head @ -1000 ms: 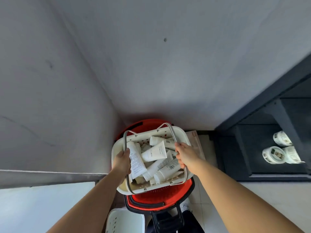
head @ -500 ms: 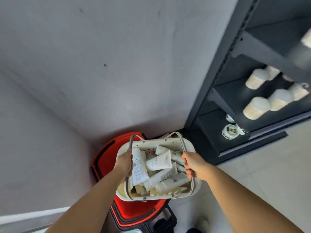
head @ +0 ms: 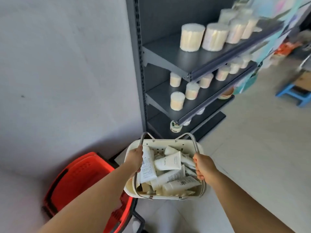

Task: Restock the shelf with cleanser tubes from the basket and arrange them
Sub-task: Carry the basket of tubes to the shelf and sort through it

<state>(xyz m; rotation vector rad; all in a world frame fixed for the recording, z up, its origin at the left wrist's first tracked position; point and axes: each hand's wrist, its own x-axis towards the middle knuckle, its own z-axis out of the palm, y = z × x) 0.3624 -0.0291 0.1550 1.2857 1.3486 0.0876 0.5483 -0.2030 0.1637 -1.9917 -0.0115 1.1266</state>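
Note:
A cream plastic basket (head: 168,141) hangs in the air in front of me, filled with several white cleanser tubes (head: 168,161) lying in a heap. My left hand (head: 134,158) is closed around its left grey handle. My right hand (head: 203,167) is closed around its right grey handle. The dark metal shelf unit (head: 168,52) stands ahead and to the right, its boards sloping away from me.
Clear tubs of cotton swabs (head: 191,37) stand on the upper and middle shelf boards. A red shopping basket (head: 80,179) sits on the floor at my lower left, against the grey wall. A blue stool (head: 296,95) stands far right on the tiled floor.
Both hands have lifted the cream basket off the red basket and carried it right, toward the shelf. My view has swung up and right, so more shelf boards show.

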